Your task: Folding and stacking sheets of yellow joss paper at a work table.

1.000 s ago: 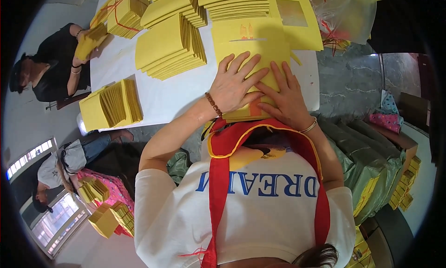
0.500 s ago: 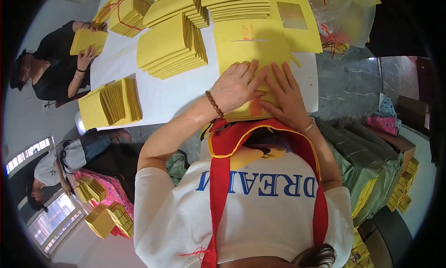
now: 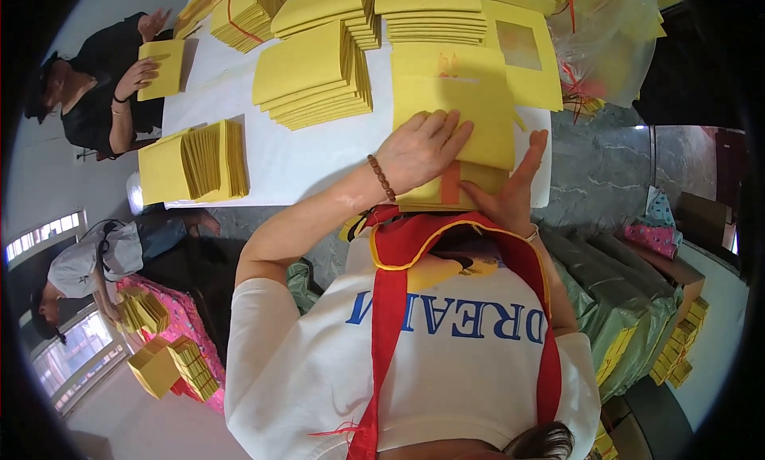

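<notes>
A yellow paper stack lies in front of me at the table's near edge, its top sheet with orange print folded toward me. My left hand presses on the fold from the left, fingers slightly bent and resting on the paper, a beaded bracelet at the wrist. At the right edge of the same stack, my right hand is tipped up, fingers stretched and thumb apart toward the orange strip. That strip shows on the paper below the fold. What lies under my left palm is hidden.
Folded yellow paper stacks stand left and beyond on the white table. A yellow sheet with a grey patch and a clear plastic bag are far right. Across the left side, a person holds yellow paper; another sits behind.
My right hand has lifted from lying flat and turned onto its edge at the right side. The left hand stays on the paper, fingers more bent. The view has shifted slightly.
</notes>
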`<act>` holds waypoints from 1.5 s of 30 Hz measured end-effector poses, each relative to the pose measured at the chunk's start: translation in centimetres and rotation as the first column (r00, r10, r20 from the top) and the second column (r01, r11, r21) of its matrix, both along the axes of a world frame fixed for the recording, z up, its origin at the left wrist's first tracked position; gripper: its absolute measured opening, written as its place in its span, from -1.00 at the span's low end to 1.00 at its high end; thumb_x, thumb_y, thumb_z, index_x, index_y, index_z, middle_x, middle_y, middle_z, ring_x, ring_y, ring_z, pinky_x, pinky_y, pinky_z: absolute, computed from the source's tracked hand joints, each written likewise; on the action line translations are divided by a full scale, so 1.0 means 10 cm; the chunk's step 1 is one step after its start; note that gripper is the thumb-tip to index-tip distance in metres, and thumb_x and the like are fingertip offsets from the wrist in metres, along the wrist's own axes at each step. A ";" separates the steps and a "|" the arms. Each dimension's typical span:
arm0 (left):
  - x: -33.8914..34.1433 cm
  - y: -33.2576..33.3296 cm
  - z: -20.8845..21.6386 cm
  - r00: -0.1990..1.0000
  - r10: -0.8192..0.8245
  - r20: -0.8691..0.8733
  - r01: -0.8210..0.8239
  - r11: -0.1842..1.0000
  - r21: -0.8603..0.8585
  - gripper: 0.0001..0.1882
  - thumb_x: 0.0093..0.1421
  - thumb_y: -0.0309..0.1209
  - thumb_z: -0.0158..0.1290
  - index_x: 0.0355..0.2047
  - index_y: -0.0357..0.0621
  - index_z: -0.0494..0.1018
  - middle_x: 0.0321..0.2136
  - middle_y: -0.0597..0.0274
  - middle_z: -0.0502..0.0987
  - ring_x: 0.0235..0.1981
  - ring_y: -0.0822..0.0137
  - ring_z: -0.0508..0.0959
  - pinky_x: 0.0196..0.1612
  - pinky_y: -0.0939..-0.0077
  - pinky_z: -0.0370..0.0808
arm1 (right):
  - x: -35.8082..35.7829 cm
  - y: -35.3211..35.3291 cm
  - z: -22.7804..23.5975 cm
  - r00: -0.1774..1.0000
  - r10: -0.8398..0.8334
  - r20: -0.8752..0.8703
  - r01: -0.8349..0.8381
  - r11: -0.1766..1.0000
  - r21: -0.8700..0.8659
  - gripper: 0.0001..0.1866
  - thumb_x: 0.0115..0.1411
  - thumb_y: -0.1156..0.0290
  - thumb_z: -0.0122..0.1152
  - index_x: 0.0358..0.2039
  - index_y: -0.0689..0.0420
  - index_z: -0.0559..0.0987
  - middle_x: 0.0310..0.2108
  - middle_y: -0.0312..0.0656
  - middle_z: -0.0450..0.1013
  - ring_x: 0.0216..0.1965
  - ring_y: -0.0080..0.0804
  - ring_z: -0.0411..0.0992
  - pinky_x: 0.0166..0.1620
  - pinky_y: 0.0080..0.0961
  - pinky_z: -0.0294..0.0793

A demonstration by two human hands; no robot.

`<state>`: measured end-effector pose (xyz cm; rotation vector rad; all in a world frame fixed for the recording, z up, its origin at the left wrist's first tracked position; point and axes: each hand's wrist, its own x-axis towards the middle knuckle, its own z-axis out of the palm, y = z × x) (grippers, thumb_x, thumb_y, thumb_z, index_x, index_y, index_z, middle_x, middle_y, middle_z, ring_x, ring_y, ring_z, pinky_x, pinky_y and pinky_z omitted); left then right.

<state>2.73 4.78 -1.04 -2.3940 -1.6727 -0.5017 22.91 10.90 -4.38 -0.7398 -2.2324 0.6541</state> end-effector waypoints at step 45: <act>-2.05 -0.59 -0.41 0.833 0.554 0.016 -0.521 0.793 -0.317 -0.46 0.18 0.05 -0.12 0.11 0.13 0.29 0.14 0.19 0.25 0.13 0.10 0.19 0.15 0.17 0.07 | -0.01 0.11 -0.05 0.981 0.141 0.131 -0.123 0.983 -0.135 -0.34 -0.15 0.25 0.40 0.01 0.13 0.42 0.25 0.05 -0.01 0.27 0.10 -0.09 0.23 -0.10 0.01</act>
